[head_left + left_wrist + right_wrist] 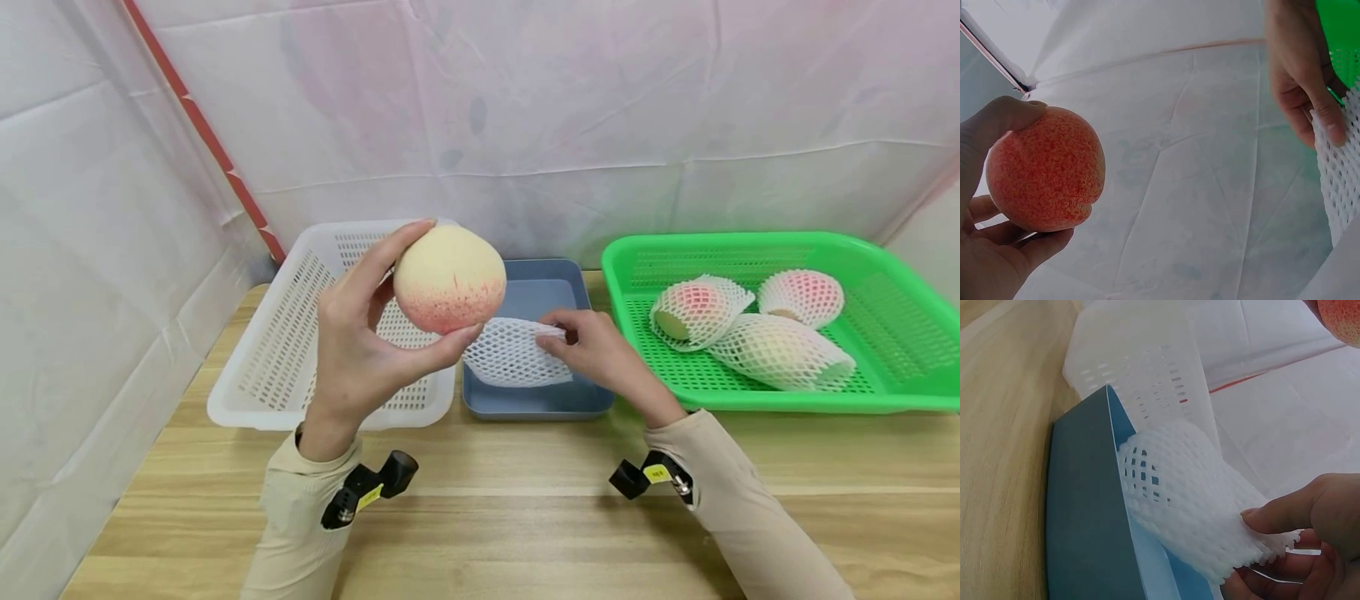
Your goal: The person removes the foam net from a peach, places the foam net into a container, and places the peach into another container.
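Note:
A peach [450, 279], cream above and pinkish red below, is held up by my left hand [360, 346], thumb under it and fingers over its top. The left wrist view shows the peach's [1047, 169] red side with a small cleft. My right hand [600, 354] pinches one end of a white foam net sleeve [513, 354] over the blue-grey tray [540, 404]. In the right wrist view the net sleeve [1179, 494] looks hollow, its far end by the tray's rim. The peach and the sleeve's far end stand close together in the head view; whether they touch I cannot tell.
Left of the tray stands a white perforated basket [255, 400]. To the right, a green basket [750, 404] holds several net-wrapped fruits [802, 296]. All stand on a wooden table [487, 517], with a pale cloth [562, 108] hanging behind.

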Demonstrator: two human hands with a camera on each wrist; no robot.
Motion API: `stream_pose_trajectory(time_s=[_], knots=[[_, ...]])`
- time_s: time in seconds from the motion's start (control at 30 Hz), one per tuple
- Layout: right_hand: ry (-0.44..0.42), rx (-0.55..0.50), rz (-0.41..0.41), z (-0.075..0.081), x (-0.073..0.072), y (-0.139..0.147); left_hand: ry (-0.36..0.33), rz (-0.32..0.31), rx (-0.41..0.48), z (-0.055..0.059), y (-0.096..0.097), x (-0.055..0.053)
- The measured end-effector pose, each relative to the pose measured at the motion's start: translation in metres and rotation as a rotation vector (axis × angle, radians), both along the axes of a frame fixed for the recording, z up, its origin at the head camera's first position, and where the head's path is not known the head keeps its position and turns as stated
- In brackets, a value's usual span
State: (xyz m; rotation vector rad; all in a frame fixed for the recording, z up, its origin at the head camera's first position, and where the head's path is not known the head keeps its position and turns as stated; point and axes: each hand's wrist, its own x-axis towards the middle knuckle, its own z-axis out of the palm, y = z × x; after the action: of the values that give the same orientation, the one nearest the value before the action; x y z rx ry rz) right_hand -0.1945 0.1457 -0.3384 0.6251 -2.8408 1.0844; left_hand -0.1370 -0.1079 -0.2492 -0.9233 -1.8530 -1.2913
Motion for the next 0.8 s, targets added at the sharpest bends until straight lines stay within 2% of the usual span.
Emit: stream_pose_trajectory(time_s=[0.8], knots=[[-0.021, 0.084, -0.004, -0.013, -0.005, -0.001, 0.003, 0.003, -0.014, -0.001, 0.0, -0.002]])
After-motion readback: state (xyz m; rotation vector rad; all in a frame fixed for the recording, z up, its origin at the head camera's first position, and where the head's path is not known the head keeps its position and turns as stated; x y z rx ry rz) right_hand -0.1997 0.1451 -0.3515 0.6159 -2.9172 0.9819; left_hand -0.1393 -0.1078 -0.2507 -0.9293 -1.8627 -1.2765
